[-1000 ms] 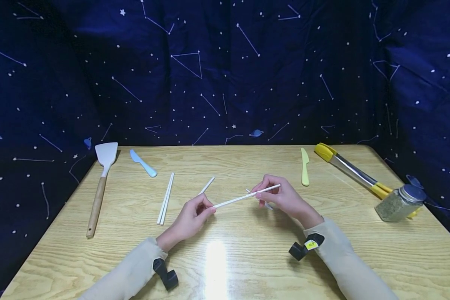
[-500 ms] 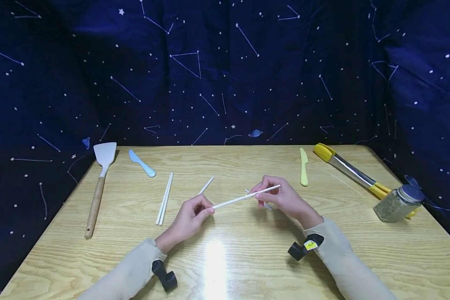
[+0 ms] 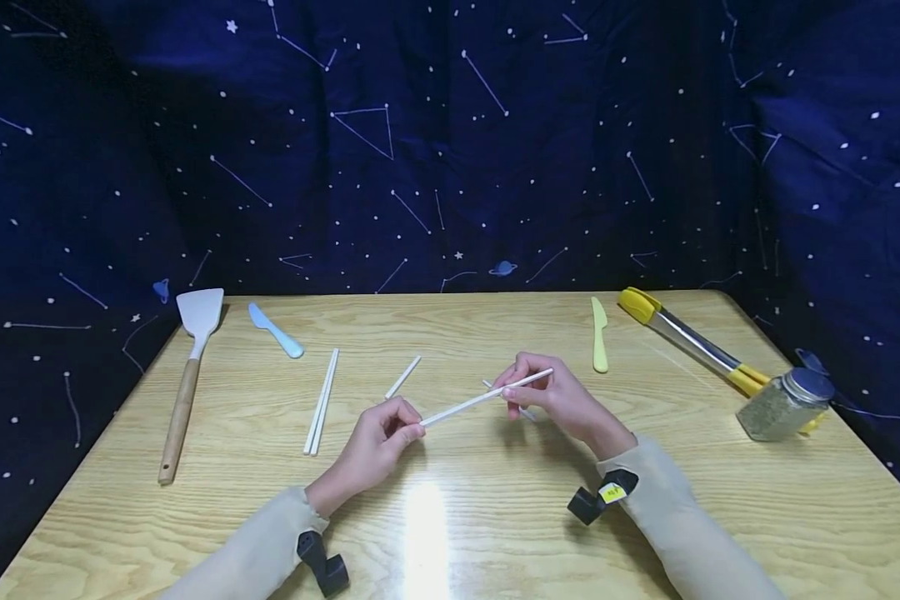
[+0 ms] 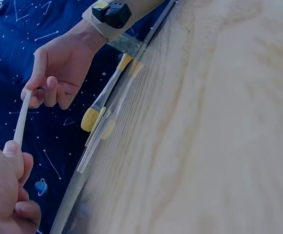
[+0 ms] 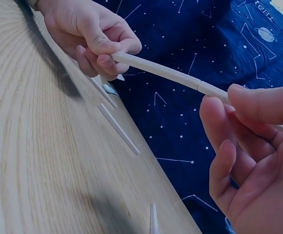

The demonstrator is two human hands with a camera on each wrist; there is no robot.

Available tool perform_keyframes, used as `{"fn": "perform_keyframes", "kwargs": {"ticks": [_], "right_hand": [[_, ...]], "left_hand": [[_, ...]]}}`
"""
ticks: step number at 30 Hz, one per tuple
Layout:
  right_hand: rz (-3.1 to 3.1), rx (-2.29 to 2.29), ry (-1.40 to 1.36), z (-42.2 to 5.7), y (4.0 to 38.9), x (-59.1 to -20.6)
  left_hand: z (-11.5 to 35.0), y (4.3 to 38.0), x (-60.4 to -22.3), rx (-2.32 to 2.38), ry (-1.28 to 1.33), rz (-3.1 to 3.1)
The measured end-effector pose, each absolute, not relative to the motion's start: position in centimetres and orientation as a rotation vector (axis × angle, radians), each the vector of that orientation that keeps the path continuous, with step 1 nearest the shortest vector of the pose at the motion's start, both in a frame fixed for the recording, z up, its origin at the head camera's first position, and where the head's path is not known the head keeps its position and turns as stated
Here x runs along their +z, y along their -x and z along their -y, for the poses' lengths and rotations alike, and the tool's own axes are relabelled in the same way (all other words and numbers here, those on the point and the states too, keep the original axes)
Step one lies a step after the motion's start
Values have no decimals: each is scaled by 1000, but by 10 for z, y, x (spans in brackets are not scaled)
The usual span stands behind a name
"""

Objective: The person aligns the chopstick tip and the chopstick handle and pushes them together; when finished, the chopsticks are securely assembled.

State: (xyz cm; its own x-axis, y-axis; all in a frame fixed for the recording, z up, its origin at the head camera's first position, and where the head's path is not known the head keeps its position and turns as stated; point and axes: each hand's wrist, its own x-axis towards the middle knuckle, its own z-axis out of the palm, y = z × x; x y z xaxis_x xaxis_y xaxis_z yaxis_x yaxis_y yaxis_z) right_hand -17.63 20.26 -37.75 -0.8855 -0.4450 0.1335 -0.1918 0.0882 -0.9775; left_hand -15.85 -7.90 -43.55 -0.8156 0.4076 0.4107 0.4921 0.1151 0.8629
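Note:
A white chopstick (image 3: 461, 407) slants up to the right above the table, held between both hands. At its lower left end, my left hand (image 3: 378, 442) pinches it between thumb and forefinger. My right hand (image 3: 562, 404) pinches it close to the other end, and the tip sticks out past the fingers. A fine line crosses the chopstick (image 5: 160, 71) near the right fingertips in the right wrist view. Just beyond the left hand lies another white stick (image 3: 403, 377). One more white stick (image 3: 527, 413) shows partly behind the right fingers. Left of the left hand, two white chopsticks (image 3: 321, 404) lie side by side.
On the wooden table's left are a white spatula (image 3: 183, 408) with a wooden handle and a blue knife (image 3: 276, 331). To the right lie a yellow-green knife (image 3: 599, 337) and yellow-tipped tongs (image 3: 690, 337). A glass jar (image 3: 783, 408) overlaps the tongs' handle end. A starry cloth (image 3: 450, 167) hangs behind.
The head view has shifted a little, so everything sits slightly further left. Both hands keep their pinch on the chopstick with hardly any movement.

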Motion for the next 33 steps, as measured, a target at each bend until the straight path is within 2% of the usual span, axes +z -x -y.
{"fn": "perform_keyframes", "kwargs": {"ticks": [10, 19, 25, 33], "right_hand": [[-2196, -1881, 629, -209, 178, -380], [-2228, -1978, 475, -204, 184, -387], [-2064, -2120, 543, -201, 184, -391], [-2081, -1962, 524, -191, 180, -391]], "left_hand": [[73, 161, -435, -1795, 904, 2350], [74, 159, -435, -1872, 891, 2362], [74, 158, -437, -1972, 1100, 2340], [73, 156, -433, -2107, 1449, 2280]]}}
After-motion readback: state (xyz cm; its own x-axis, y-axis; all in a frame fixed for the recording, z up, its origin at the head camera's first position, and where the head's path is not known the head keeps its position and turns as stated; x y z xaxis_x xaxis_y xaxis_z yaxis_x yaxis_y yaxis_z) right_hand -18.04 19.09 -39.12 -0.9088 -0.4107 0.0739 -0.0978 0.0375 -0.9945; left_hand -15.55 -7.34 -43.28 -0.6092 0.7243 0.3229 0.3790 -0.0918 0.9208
